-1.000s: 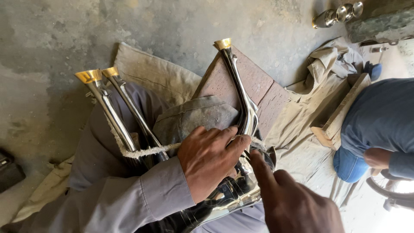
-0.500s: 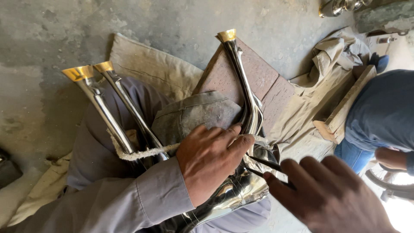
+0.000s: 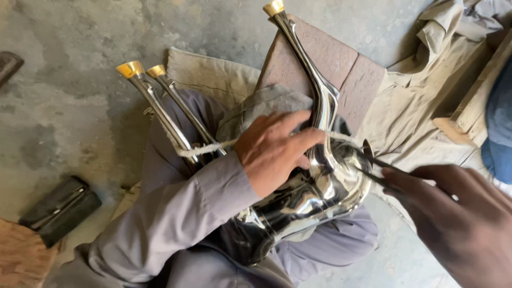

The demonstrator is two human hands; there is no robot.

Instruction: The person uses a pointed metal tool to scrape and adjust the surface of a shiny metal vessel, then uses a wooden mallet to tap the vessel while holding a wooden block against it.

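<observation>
At frame centre the left hand (image 3: 274,152) presses closed-fingered on the polished metal piece (image 3: 314,194), while the right hand (image 3: 461,224) at lower right pinches a thin tool (image 3: 381,169) against its rim, apparently mid-finishing, needing steady bracing.

Place: a small metal workshop, with the work done seated on the ground.
Floor: bare, stained concrete floor (image 3: 64,80), rough and dusty.
Seat: worn sackcloth (image 3: 213,74) spread on the floor, beside a reddish brick block (image 3: 341,64).
Goods: polished chrome pipes with brass tips (image 3: 160,106), bound with cord, and a shiny curved metal piece (image 3: 320,192).
Extras: dark case (image 3: 58,210) lying on the floor; crumpled khaki cloth (image 3: 416,101); wooden plank (image 3: 474,101).
</observation>
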